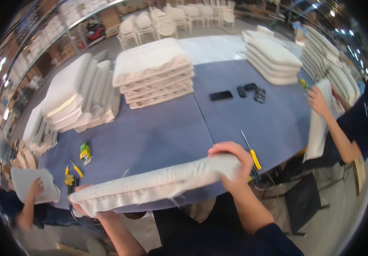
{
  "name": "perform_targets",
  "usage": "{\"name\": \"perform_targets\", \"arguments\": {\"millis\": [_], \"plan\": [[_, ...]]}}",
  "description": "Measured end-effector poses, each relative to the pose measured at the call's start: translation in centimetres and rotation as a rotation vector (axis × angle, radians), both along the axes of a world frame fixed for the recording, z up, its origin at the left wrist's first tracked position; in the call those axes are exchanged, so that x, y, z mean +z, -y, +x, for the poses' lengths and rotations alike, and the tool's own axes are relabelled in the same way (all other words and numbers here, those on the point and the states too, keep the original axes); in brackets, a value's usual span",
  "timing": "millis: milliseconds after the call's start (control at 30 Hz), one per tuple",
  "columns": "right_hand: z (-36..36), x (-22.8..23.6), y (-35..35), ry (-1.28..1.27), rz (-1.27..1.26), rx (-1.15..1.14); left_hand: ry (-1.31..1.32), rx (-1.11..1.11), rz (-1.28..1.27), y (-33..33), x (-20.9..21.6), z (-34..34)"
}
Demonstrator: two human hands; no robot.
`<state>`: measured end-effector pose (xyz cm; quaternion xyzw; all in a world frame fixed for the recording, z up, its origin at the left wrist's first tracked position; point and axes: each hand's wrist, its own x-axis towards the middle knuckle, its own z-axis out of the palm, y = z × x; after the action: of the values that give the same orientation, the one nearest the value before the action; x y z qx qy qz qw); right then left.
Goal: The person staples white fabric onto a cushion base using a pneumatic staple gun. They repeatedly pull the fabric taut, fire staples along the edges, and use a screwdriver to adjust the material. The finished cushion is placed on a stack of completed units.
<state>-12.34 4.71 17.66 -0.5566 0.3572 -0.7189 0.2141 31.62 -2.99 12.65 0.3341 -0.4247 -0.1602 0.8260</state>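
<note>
A padded seat cushion point(158, 183) in off-white fabric is held on edge above the near side of the table, with loose fabric along its lower edge. My left hand point(103, 215) grips its left end from below, partly hidden behind it. Around the right end curls my right hand point(238, 168), thumb and fingers closed on the corner. Just beyond that hand lies a screwdriver with a yellow handle point(255, 160). Near the left end are a yellow and black power tool point(70, 181), a yellow-handled tool point(78, 171) and a green and yellow small box point(85, 152).
Stacked cushions point(156, 72) stand on the blue table point(158, 128), with more cushions point(273, 59) at far right. A black phone point(221, 96) lies mid-table. Co-workers at left and right each handle a cushion point(318, 123). A dark chair point(303, 202) stands at right.
</note>
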Motion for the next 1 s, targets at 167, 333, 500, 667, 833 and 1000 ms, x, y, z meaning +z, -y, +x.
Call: {"name": "perform_targets", "arguments": {"millis": [167,333,500,667,833,1000], "plan": [[-0.8,-2.0,1.2,0.061,-0.035,-0.070,0.211,-0.039,0.035,0.7,-3.6,1.0],[-2.1,-3.8,2.6,0.183,0.055,-0.040,0.813,0.439,0.107,-0.3,-3.7,5.9],[-3.6,-4.7,4.4,0.277,0.194,-0.060,0.600,0.321,0.107,-1.9,-2.5,4.2],[0.3,-0.8,5.9,0.097,0.079,-0.042,-0.004,0.197,0.281,1.1,-2.8,4.3],[-1.0,-1.1,7.6,0.268,0.140,-0.035,0.189,0.189,0.298,1.9,1.4,0.0],[-1.8,-1.0,7.5,0.348,0.156,0.057,0.636,0.317,0.050,-1.9,8.9,-11.0]]}}
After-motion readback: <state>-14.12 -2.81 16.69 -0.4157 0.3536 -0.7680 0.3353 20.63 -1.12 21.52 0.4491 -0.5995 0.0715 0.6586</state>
